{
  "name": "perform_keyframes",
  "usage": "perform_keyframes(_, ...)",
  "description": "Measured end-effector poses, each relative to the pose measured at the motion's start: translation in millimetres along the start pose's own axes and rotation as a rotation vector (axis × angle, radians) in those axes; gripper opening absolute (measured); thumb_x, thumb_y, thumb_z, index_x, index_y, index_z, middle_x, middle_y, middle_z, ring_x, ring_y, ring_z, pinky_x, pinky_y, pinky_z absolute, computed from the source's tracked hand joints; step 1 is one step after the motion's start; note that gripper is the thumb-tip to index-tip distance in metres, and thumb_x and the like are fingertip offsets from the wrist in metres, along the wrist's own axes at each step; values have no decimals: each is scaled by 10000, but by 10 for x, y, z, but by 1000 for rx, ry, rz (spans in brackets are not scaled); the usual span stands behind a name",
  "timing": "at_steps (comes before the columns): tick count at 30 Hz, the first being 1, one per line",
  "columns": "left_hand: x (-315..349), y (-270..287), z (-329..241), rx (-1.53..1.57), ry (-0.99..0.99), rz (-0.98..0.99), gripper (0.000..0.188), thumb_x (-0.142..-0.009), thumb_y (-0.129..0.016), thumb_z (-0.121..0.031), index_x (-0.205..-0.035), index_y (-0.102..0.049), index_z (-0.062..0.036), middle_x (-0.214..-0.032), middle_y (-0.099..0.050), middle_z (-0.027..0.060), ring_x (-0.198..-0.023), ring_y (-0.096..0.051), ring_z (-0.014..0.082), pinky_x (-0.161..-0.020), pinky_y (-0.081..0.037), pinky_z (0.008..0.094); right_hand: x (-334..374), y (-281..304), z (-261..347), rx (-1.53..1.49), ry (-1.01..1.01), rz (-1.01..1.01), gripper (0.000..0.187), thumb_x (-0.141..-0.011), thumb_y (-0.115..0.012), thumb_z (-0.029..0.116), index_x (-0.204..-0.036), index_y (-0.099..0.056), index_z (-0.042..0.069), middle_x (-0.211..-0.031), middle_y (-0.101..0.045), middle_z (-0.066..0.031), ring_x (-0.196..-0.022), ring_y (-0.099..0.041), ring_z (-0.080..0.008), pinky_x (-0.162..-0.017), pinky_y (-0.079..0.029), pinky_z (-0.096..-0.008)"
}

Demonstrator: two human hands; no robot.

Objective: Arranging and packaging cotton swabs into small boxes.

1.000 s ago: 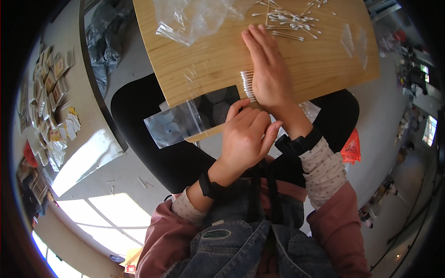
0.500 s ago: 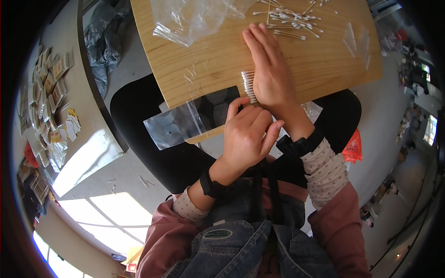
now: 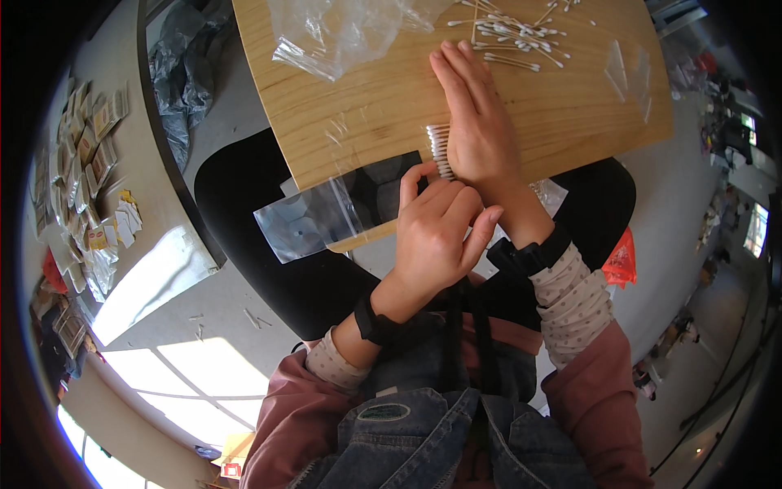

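Cotton swabs (image 3: 441, 151): bundle at near edge of wooden board (image 3: 391, 106), pressed under flat right hand (image 3: 481, 130), fingers together | left hand (image 3: 436, 232) fingers curled, pinching clear zip bag (image 3: 326, 213) mouth against bundle | judged: bagging underway, loose swab pile (image 3: 509, 33) at board's far edge left | bundle mostly hidden by hands.

cotton swab bundle (image 3: 441, 153) mostly under right hand (image 3: 481, 134)

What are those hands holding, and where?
The right hand presses flat on a row of cotton swabs; the left hand pinches the clear bag at its mouth.
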State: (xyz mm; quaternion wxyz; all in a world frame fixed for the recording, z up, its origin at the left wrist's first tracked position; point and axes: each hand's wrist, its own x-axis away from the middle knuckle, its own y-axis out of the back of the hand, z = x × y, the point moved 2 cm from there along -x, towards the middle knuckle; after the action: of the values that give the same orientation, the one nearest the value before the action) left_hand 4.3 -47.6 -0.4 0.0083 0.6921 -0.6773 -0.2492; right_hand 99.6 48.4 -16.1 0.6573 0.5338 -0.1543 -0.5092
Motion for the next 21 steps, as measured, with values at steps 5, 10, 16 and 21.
perform_keyframes(5, -30, -6, 19, 11, -5, -5, 257, -924, -691, -237, -761, -587, -68, -698, -541, 74, -666, -569, 284, -927, -432, 465, 3, -7, -19, 6, 13, -16, 550, -888, -495, -10, -1437, -502, -9, -1494, -502, -175, -1436, -424, -365, -1194, -346, -488)
perform_keyframes(10, -24, -10, 29, 15, 6, 0, 259, -927, -688, -239, -760, -584, -70, -700, -542, 72, -670, -570, 285, -948, -427, 465, -1, -6, -7, -2, 3, -24, 544, -885, -504, -2, -1429, -515, -2, -1487, -511, -170, -1428, -436, -362, -1187, -355, -493)
perform_keyframes(16, -89, -3, 34, 41, 22, -23, 215, -952, -628, -150, -767, -592, -46, -690, -544, 71, -682, -560, 288, -983, -408, 488, 5, -17, -7, 14, -7, -25, 546, -885, -502, -1, -1430, -515, 4, -1490, -513, -161, -1431, -436, -358, -1182, -365, -490)
perform_keyframes(21, -99, 3, 47, 47, 29, -2, 220, -959, -619, -154, -769, -594, -45, -690, -545, 72, -685, -563, 289, -985, -409, 488, 6, -17, -9, 22, -4, -35, 539, -892, -497, 5, -1431, -516, 7, -1492, -513, -158, -1431, -437, -354, -1183, -366, -483)
